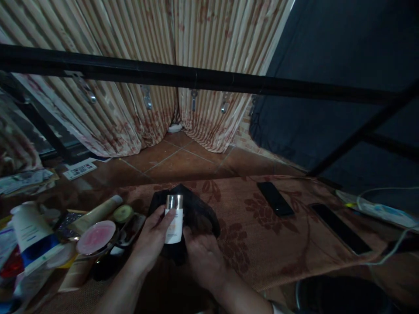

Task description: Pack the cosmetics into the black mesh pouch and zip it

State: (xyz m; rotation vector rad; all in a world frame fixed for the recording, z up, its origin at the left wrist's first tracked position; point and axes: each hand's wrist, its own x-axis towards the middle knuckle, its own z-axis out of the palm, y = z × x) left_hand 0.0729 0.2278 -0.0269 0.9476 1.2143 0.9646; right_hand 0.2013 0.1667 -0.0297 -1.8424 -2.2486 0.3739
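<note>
My left hand is wrapped round a small white bottle with a silver cap, held upright over a patterned brown mat. My right hand grips a black cloth that lies bunched behind and under the bottle. The two hands sit close together at the lower centre of the view. The fingers of the right hand are partly hidden in the cloth.
A heap of cosmetics lies at the left: a pink-lidded jar, a green-capped jar, a white and blue bottle. Two dark phones rest on the mat. A black metal bar crosses above; striped curtains hang behind.
</note>
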